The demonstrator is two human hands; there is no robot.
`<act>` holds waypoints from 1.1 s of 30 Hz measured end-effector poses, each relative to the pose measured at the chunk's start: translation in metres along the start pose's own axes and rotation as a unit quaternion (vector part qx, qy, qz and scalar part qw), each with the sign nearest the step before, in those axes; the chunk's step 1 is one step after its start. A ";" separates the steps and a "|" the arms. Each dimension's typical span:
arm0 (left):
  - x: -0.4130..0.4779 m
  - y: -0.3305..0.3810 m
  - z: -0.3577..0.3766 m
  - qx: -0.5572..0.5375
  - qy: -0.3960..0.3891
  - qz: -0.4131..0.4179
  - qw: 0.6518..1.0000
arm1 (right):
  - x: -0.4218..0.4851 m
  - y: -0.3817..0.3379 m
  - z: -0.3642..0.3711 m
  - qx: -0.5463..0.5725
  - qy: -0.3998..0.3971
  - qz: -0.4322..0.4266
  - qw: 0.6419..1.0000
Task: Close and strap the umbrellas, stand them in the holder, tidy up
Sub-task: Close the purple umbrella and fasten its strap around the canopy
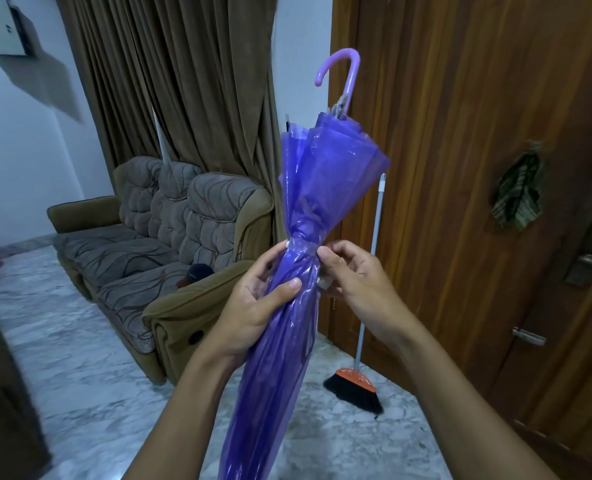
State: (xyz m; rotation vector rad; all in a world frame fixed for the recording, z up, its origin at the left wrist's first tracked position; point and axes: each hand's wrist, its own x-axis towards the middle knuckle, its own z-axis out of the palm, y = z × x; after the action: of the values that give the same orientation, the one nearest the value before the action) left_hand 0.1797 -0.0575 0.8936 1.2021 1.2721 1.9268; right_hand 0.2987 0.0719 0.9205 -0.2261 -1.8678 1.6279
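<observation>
Fingers (289, 285) of my left hand (253, 306) wrap the closed purple umbrella (284, 341), handle (346, 74) up; right hand (353, 278) fingertips pinch its strap (305, 247).

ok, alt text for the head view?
Two bare hands hold a closed purple umbrella handle-up, the left hand gripping it while the right hand works the strap around its middle. A sofa, broom and wooden door stand behind.

We see a grey-patterned upholstered sofa (170, 237) at nine o'clock and an orange-headed black-bristled broom (357, 382) leaning against the brown wooden door (461, 168) at four o'clock.
</observation>
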 end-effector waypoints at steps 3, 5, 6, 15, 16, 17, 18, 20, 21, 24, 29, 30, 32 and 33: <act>0.003 0.000 0.001 0.016 0.016 -0.014 1.000 | -0.001 0.003 0.008 0.041 0.049 -0.001 0.998; 0.005 0.000 -0.001 0.109 0.058 0.014 0.992 | 0.001 0.005 0.012 0.037 0.089 -0.011 0.995; 0.006 0.001 -0.001 0.173 0.079 0.039 0.981 | 0.003 0.006 0.014 0.027 0.110 -0.019 0.993; 0.005 0.008 0.005 0.314 0.042 0.029 0.948 | 0.004 0.009 0.022 -0.109 0.192 -0.080 0.972; 0.004 0.009 0.005 0.331 0.037 0.026 0.942 | 0.004 0.008 0.023 -0.128 0.191 -0.081 0.970; 0.003 0.008 0.005 0.338 0.037 0.025 0.940 | 0.003 0.008 0.023 -0.139 0.187 -0.082 0.969; 0.004 0.008 0.005 0.339 0.041 0.028 0.939 | 0.003 0.008 0.024 -0.141 0.178 -0.082 0.970; 0.005 0.008 0.003 0.327 0.055 0.045 0.942 | 0.003 0.010 0.023 -0.135 0.151 -0.089 0.975; 0.005 0.008 0.002 0.312 0.060 0.049 0.947 | 0.003 0.010 0.022 -0.132 0.139 -0.093 0.977; 0.003 0.007 -0.004 0.231 0.056 0.038 0.971 | 0.004 0.008 0.016 -0.062 0.104 -0.101 0.988; -0.004 0.002 0.000 0.128 0.061 0.024 0.990 | 0.007 0.003 0.005 0.018 0.068 -0.063 0.996; -0.004 0.001 0.003 0.113 0.062 0.022 0.991 | 0.008 0.003 0.004 0.012 0.068 -0.054 0.996; -0.005 0.001 0.006 0.085 0.049 0.015 0.995 | 0.009 0.004 0.000 0.003 0.056 -0.038 0.998; -0.005 0.000 0.006 0.074 0.039 0.010 0.996 | 0.010 0.004 -0.002 0.016 0.040 -0.028 0.999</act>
State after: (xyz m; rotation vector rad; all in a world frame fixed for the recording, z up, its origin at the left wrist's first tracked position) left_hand 0.1872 -0.0585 0.8926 1.2256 1.4717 1.9401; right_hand 0.2908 0.0793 0.9197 -0.2214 -1.7715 1.5867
